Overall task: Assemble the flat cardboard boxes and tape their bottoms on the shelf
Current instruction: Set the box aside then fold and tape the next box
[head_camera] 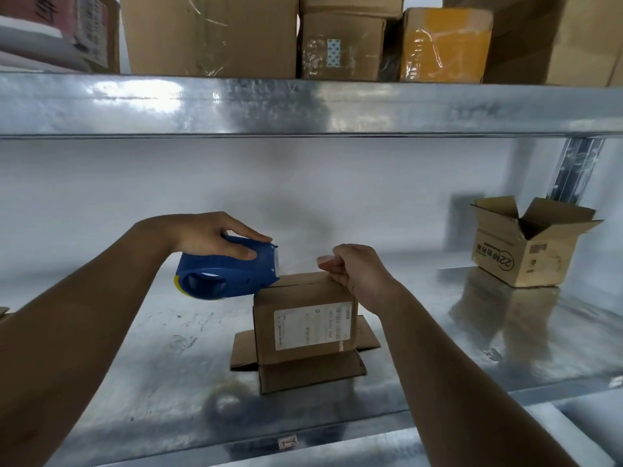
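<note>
I see left hand [215, 235] gripping blue tape dispenser [226, 273] at small box [305, 320]; right hand [357, 273] pinching its top edge, fingers curled.

Wide bare metal on the shelf [161, 348] left of the small box [303, 328], though its splayed flaps fan out on the surface around its base. Above it, the left hand [209, 237] with the tape dispenser [226, 271] and the right hand [357, 274] crowd the top. An open box [526, 247] blocks the far right corner, with a clear lane between.
</note>
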